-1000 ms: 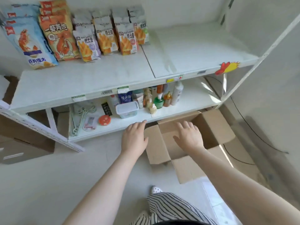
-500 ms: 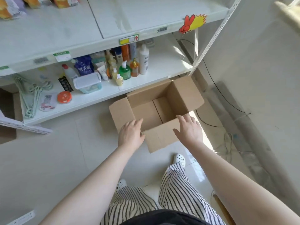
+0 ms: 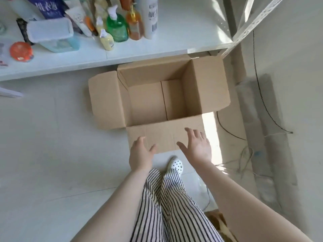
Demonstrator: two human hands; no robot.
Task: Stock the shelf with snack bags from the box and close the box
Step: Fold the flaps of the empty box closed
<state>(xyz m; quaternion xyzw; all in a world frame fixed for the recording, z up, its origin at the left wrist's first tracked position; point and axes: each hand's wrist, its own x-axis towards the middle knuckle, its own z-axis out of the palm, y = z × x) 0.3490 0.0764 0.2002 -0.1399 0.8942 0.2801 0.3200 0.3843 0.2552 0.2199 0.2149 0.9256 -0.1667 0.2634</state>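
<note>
Looking straight down at the cardboard box in the middle of the frame, sitting on the pale floor with all its flaps folded out and nothing visible inside, just the bare bottom seam. Its far edge is tucked right up against the white lower shelf along the top of the frame. On that shelf, upper left, there's a clear lidded tub, an orange round lid thing, a green pump bottle, a small yellow bottle, an orange bottle and a white bottle, all crowded together. No snack bags in view from here.

My left hand and right hand are both at the near flap, lower centre, fingers spread wide and loose, holding nothing. Can't tell if they actually touch the cardboard or just float over it.

Right of the box there's a metal shelf upright, a black cable trailing down the floor and some thin cords. My striped trousers and a white clog sit just below the near flap. Plenty of bare floor on the left side.
</note>
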